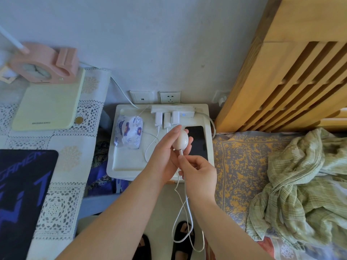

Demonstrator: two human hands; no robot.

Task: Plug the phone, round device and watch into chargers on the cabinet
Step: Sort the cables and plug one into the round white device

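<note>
My left hand (165, 149) holds a white round device (180, 140) above the white cabinet (129, 162). My right hand (197, 169) pinches the plug end of a white charging cable (185, 207) right at the device's lower edge. A black phone (197, 141) lies face up on the cabinet's right side, partly hidden by the device and my fingers. A white power strip (187, 109) with three white chargers (167, 119) sits at the cabinet's back edge. No watch is in view.
A tissue pack (128, 134) lies on the cabinet's left. A lace-covered table (62, 166) with a pink clock (43, 66) and a dark mat (24, 194) stands left. A bed with a green blanket (300, 184) and a wooden headboard (291, 72) is right. Loose cable loops hang above my slippers (183, 241).
</note>
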